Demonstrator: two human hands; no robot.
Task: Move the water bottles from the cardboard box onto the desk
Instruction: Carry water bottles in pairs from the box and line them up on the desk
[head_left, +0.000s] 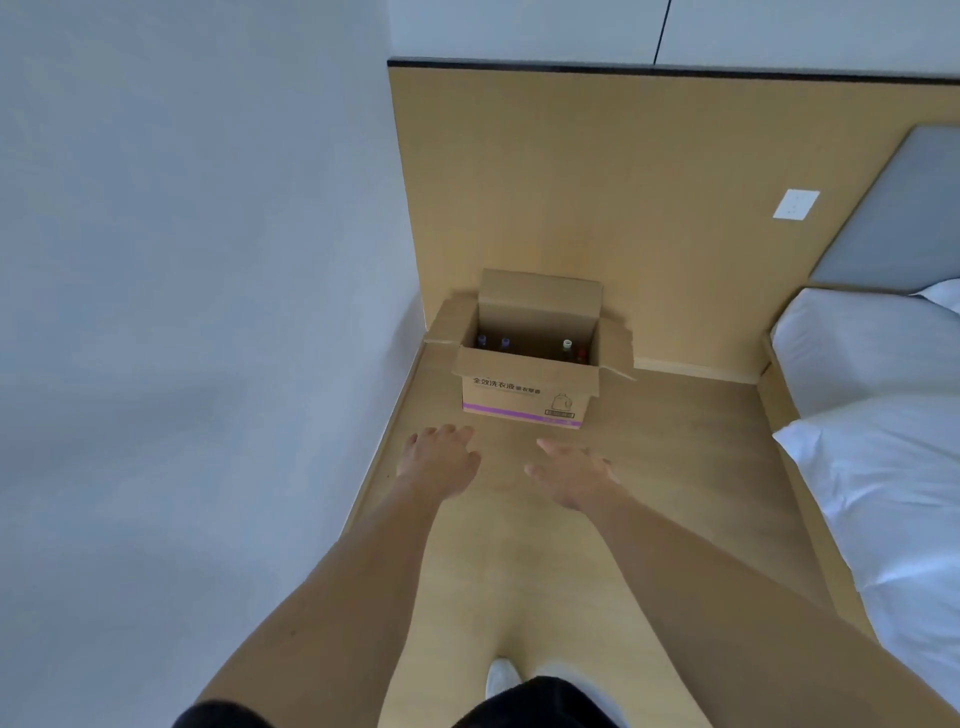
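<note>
Cardboard box (524, 396) open in floor corner, against wall and wood panel; bottle caps (567, 344) visible inside. Left hand (439, 462), right hand (574, 475) near box front, fingers relaxed, holding nothing. Bed edge (852, 467) well right.

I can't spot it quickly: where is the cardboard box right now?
In the head view the cardboard box stands open on the floor, centre frame, in the corner by the wooden panel, just beyond both hands.
</note>
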